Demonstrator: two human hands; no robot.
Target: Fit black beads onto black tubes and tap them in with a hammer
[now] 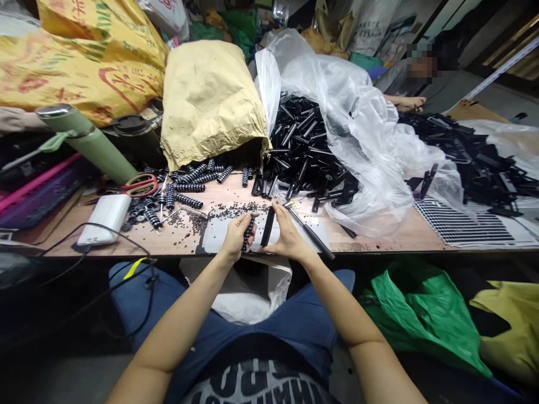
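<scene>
- While gripping a dotted stick (248,233) in the left hand (237,238) with fingers curled nearly closed, spanning a black bar (268,226) end to end with the wide-spread right hand (290,233).
- Apparently matching up both pieces, just apart; probably calls next for steady grip and careful alignment.
- Looks slim, black, pale-dotted (stick); plain, straight, slightly tilted (bar).
- Held over a white mat (214,237).
- Beyond: scattered specks (225,212), heaped black parts (303,143).
</scene>
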